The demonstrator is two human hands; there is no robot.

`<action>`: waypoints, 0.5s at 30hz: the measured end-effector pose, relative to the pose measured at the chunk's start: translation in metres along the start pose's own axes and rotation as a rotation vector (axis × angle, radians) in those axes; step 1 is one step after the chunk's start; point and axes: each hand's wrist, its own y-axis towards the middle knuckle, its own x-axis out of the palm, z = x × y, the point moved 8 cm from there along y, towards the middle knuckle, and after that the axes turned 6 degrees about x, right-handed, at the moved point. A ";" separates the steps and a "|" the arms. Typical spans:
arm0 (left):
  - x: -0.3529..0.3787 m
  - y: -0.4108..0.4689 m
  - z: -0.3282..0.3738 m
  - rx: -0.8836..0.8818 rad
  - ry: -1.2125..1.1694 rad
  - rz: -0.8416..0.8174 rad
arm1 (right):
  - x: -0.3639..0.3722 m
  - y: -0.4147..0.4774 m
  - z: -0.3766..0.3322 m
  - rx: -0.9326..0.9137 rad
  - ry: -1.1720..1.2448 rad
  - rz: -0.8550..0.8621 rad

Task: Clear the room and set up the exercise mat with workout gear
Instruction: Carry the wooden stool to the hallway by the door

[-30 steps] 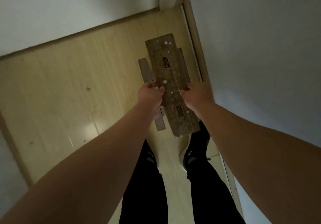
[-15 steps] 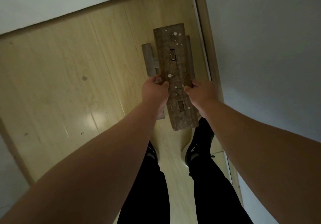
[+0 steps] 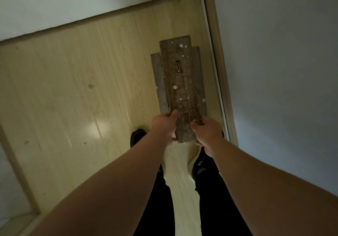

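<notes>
The paint-spattered brown wooden stool [image 3: 180, 82] is grasped at its near end by the left grip [image 3: 162, 124] and the right grip [image 3: 206, 131]. Clearing is judged unfinished; mat setup remains.

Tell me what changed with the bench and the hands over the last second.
Both hands shifted along the wooden bench from its middle to its near end; the left hand and right hand now grip its sides there. The bench reaches farther ahead toward the far wall. Unchanged: both hands hold it, lengthwise beside the right wall.
</notes>
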 end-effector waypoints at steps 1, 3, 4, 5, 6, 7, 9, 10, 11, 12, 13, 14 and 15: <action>-0.001 0.001 0.001 -0.002 -0.007 0.005 | 0.002 0.001 -0.003 -0.031 0.001 0.020; -0.005 0.003 0.004 -0.005 -0.009 0.007 | 0.005 -0.001 -0.008 -0.057 0.009 0.044; -0.006 0.004 0.006 -0.005 -0.003 0.008 | 0.007 -0.001 -0.009 -0.066 0.011 0.053; -0.007 0.006 0.009 0.001 0.002 0.010 | 0.009 0.000 -0.011 -0.072 0.016 0.057; -0.009 0.008 0.013 0.011 0.010 0.016 | 0.011 -0.001 -0.014 -0.074 0.018 0.057; -0.011 0.010 0.017 0.022 0.014 0.026 | 0.013 0.000 -0.018 -0.087 0.011 0.058; -0.016 0.013 0.026 0.037 0.020 0.047 | 0.017 0.003 -0.031 -0.137 -0.027 0.065; -0.017 0.016 0.032 0.041 0.022 0.053 | 0.019 0.004 -0.038 -0.158 -0.045 0.065; -0.019 0.018 0.038 0.041 0.019 0.057 | 0.021 0.006 -0.047 -0.176 -0.064 0.066; -0.021 0.020 0.044 0.041 0.015 0.061 | 0.022 0.007 -0.056 -0.191 -0.081 0.069; -0.021 0.021 0.051 0.045 0.010 0.060 | 0.022 0.008 -0.064 -0.201 -0.088 0.073; -0.022 0.024 0.058 0.055 0.008 0.058 | 0.022 0.009 -0.072 -0.205 -0.088 0.073; -0.023 0.027 0.066 0.068 0.011 0.060 | 0.023 0.011 -0.080 -0.211 -0.092 0.072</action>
